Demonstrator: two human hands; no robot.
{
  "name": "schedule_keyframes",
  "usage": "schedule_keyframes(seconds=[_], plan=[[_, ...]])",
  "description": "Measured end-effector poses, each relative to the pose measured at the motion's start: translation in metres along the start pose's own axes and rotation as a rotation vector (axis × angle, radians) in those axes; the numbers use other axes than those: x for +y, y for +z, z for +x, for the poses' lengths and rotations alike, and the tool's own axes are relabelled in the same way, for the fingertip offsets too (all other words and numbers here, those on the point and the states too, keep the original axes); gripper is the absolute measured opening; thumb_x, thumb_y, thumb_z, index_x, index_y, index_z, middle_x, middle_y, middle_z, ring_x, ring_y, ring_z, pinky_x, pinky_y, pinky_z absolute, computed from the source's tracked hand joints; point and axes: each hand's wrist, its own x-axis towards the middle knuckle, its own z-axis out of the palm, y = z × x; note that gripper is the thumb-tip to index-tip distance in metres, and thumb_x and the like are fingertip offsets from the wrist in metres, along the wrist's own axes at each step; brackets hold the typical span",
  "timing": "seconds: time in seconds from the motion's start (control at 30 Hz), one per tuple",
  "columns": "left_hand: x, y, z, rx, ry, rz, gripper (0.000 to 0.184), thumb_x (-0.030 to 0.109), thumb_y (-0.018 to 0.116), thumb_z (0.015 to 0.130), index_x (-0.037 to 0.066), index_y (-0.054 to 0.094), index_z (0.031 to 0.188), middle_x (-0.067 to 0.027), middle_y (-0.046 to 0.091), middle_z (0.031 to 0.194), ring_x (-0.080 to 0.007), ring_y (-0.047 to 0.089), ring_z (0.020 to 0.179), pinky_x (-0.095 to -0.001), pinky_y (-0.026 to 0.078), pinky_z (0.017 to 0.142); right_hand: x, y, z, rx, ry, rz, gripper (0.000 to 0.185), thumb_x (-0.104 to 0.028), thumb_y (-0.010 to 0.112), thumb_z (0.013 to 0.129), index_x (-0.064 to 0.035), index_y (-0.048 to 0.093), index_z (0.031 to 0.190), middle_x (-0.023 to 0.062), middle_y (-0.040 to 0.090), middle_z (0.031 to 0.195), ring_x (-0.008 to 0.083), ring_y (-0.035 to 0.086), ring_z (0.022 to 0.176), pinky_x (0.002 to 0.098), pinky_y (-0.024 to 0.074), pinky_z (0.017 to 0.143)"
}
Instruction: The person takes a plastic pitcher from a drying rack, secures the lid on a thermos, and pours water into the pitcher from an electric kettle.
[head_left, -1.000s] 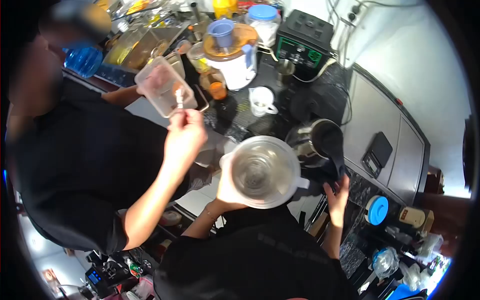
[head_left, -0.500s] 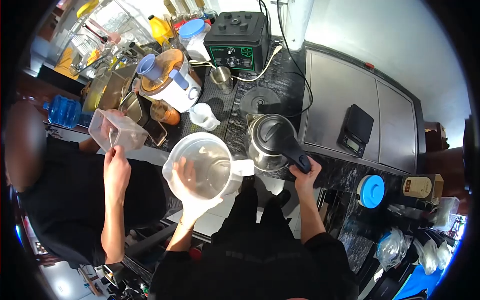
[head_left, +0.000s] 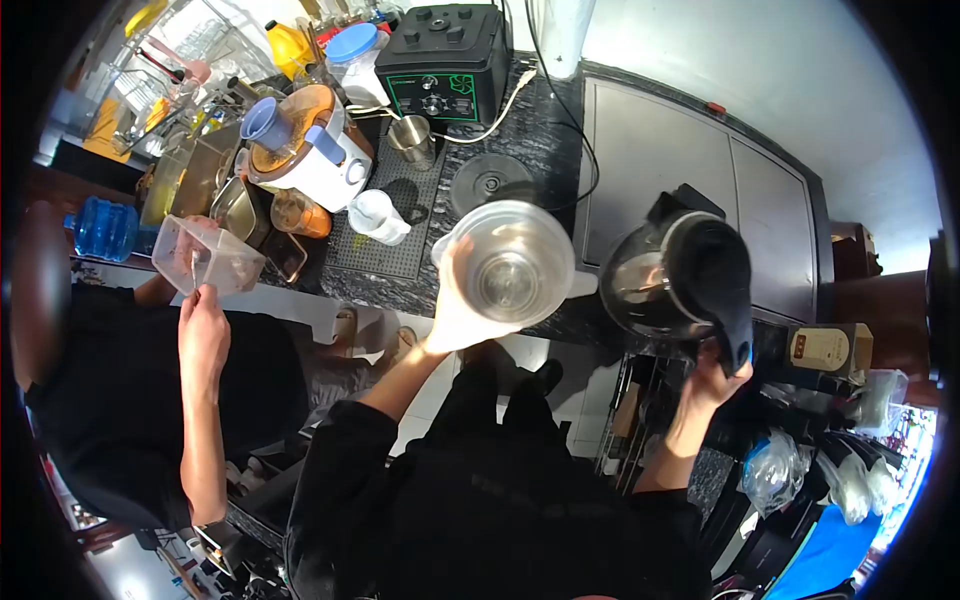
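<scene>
My left hand [head_left: 458, 312] is wrapped around the side of a translucent plastic pitcher [head_left: 515, 262], whose open mouth faces up toward me; its handle points right, toward the kettle. In my right hand [head_left: 715, 378] is the black handle of an electric kettle [head_left: 650, 285] with a glossy body and black lid. The kettle is raised at the counter's front edge, to the right of the pitcher and tilted. Its level of contents cannot be made out. Behind the pitcher, a round dark disc [head_left: 492, 184] lies on the counter.
A black blender base [head_left: 440, 70], a metal cup [head_left: 412, 140], a small white jug [head_left: 378, 216] and a juicer [head_left: 318, 150] stand at the back left. The kettle partly hides a black scale [head_left: 700, 200]. On the left, a co-worker's hand [head_left: 203, 330] works at a clear plastic container [head_left: 225, 258].
The kettle has come up off the counter and moved right, now tilted. The pitcher has moved right and up in my left hand. The view has shifted slightly.
</scene>
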Motion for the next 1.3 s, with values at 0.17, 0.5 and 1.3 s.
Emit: schedule_keyframes(seconds=[0.17, 0.5, 1.3], plan=[[0.005, 0.026, 0.042, -0.014, -0.039, -0.313, 0.121, 0.026, 0.090, 0.045, 0.003, 0.017, 0.138, -0.0198, 0.027, 0.136, -0.0355, 0.033, 0.125, -0.0471, 0.033, 0.104, -0.039, -0.021, 0.011, -0.059, -0.059, 0.101, 0.011, 0.004, 0.055, 0.055, -0.0041, 0.052, 0.062, 0.0033, 0.052, 0.056, 0.0097, 0.041, 0.047, 0.0182, 0.0318, 0.047], [-0.011, 0.009, 0.020, -0.064, -0.071, 0.041, 0.136, 0.014, 0.088, 0.046, 0.003, -0.006, 0.143, -0.0243, 0.003, 0.147, -0.0355, 0.012, 0.136, -0.0435, 0.015, 0.112, -0.084, -0.007, 0.002, 0.008, 0.054, -0.053, 0.011, 0.005, 0.057, 0.061, -0.0025, 0.057, 0.069, 0.0029, 0.051, 0.056, 0.0072, 0.034, 0.043, 0.0173, 0.0262, 0.041], [0.037, -0.110, -0.077, 0.487, -0.076, 0.038, 0.090, 0.012, 0.058, 0.077, 0.013, -0.001, 0.146, -0.0178, 0.010, 0.148, -0.0336, 0.036, 0.124, -0.0446, 0.033, 0.100, -0.138, 0.101, 0.030, -0.345, -0.032, -0.553, 0.034, -0.002, 0.078, 0.065, -0.0019, 0.066, 0.097, 0.0047, 0.064, 0.076, 0.0092, 0.052, 0.062, 0.0190, 0.0415, 0.061]])
